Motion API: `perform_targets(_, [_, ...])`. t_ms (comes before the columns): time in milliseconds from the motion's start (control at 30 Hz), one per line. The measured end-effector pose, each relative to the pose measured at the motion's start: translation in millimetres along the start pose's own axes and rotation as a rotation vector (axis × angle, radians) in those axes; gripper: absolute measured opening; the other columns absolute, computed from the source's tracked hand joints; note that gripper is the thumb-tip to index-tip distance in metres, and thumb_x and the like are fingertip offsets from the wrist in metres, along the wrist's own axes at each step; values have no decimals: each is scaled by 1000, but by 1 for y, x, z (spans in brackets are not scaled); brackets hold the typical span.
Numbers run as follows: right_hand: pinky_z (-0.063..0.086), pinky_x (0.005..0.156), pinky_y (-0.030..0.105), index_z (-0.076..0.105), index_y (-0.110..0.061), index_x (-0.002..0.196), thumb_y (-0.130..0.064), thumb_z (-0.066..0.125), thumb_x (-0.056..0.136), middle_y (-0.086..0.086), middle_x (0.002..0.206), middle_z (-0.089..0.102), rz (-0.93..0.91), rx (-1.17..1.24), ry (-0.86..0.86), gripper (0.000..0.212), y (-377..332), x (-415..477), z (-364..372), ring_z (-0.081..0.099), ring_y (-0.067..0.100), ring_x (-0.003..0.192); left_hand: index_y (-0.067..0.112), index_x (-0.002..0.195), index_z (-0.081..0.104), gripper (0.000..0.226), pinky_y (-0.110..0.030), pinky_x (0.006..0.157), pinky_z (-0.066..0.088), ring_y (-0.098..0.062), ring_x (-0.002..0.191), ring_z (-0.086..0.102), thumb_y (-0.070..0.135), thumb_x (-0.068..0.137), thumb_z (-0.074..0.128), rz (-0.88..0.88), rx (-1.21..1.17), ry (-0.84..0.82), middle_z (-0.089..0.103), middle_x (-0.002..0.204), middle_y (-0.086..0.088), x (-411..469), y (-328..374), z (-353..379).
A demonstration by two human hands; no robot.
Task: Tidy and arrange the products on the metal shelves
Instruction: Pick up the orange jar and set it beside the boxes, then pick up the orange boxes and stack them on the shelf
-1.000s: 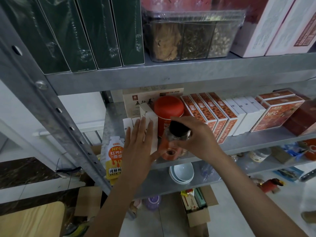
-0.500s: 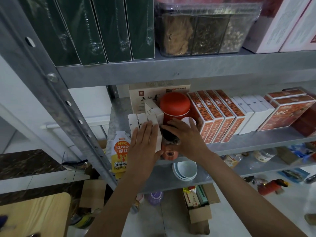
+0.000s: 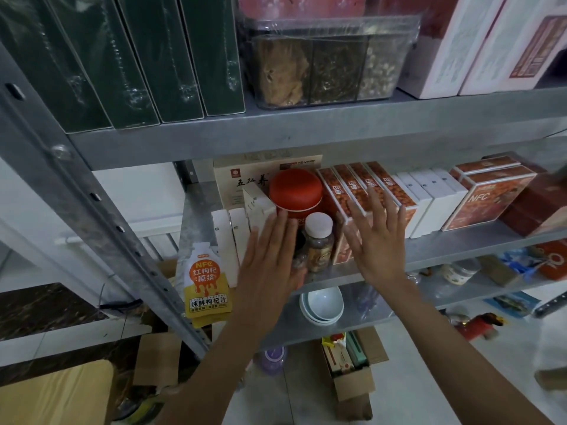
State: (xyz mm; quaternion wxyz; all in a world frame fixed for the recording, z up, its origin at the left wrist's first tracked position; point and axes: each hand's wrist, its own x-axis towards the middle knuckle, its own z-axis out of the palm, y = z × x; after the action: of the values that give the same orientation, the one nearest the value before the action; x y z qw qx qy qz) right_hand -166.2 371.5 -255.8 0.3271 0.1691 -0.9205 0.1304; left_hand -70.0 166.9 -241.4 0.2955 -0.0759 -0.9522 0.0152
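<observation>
left hand [image 3: 270, 259]: fingers straight, empty, front-left of round red lidded tin [image 3: 296, 191] | right hand [image 3: 377, 240]: fingers spread wide, empty, front-right of tin | small brown white-capped jar [image 3: 319, 240]: upright on grey metal shelf [image 3: 460, 245], just before tin, between both hands

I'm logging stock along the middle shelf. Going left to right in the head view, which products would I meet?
yellow NFC pouch → small white boxes → white-capped jar → orange-patterned boxes → plain white boxes → NFC cartons. The red tin stands behind the jar and overlaps it, so it is left out.
</observation>
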Motion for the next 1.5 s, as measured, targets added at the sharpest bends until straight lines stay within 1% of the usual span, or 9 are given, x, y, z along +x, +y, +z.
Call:
perform_targets(267, [17, 119, 51, 37, -15, 145, -51, 44, 96, 18, 156, 26, 206, 158, 48, 61, -21, -35, 5, 17, 33, 147, 3, 142, 43, 94, -48, 111, 33, -28, 136, 44, 43, 67, 83, 80, -17, -110, 44, 147, -16, 17, 45, 24])
perform_targets(467, [56, 87, 53, 39, -19, 126, -44, 63, 89, 21, 126, 59, 395, 500, 169, 51, -29, -82, 2, 62, 35, 112, 2, 144, 40, 82, -41, 118, 19, -28, 137, 43, 31, 76, 75, 55, -26, -131, 43, 149, -16, 14, 47, 35])
perform_targets(733, [56, 89, 47, 40, -25, 125, -28, 67, 82, 17, 127, 62, 475, 633, 193, 51, -36, -81, -29, 64, 32, 112, 2, 144, 42, 72, -43, 118, 24, -30, 136, 44, 21, 81, 71, 47, -39, -134, 43, 149, -16, 14, 48, 36])
perform_targets(867, [43, 94, 6, 44, -25, 129, -40, 62, 90, 4, 126, 60, 447, 651, 222, 46, -29, -85, -58, 60, 13, 112, -1, 140, 47, 73, -45, 116, 27, -33, 132, 48, 10, 73, 75, 33, -123, -105, 48, 144, -18, 15, 47, 35])
perform_targets(1100, [53, 83, 15, 50, -32, 129, -30, 56, 92, -29, 124, 55, 462, 827, 327, 38, 13, -88, -116, 59, -1, 110, -2, 139, 47, 56, -52, 114, 26, -33, 134, 45, 23, 88, 41, -7, -300, -76, 48, 144, -19, 26, 51, 24])
perform_targets(1233, [58, 75, 24, 51, -29, 127, -24, 55, 98, -9, 108, 69, 664, 1033, 351, 30, 42, -80, -146, 68, 12, 98, 16, 147, 38, 57, -41, 118, 23, -19, 144, 27, 44, 97, 37, -141, -629, -133, 36, 154, -3, 27, 73, 10])
perform_targets(1333, [56, 66, 18, 53, -20, 126, -15, 49, 100, -17, 92, 72, 874, 1164, 325, 27, 73, -76, -153, 70, 5, 84, 45, 128, 48, 32, -19, 98, 45, 6, 120, 52, 52, 98, 38, -388, -1135, -297, 57, 127, 30, 36, 111, -32])
perform_targets(1433, [52, 59, 15, 60, -19, 113, -20, 50, 99, -18, 82, 72, 1000, 1221, 201, 17, 101, -76, -154, 69, 0, 72, 32, 105, 57, 19, -6, 67, 49, 11, 82, 66, 27, 102, 38, -576, -1486, -483, 72, 87, 20, 41, 151, -47])
perform_targets(1500, [54, 62, 23, 63, -22, 108, -26, 52, 99, -9, 87, 74, 1068, 1238, 97, 16, 116, -77, -155, 71, 10, 78, 33, 103, 55, 15, -10, 64, 52, 5, 80, 69, 31, 96, 42, -641, -1544, -548, 70, 92, 13, 40, 173, -48])
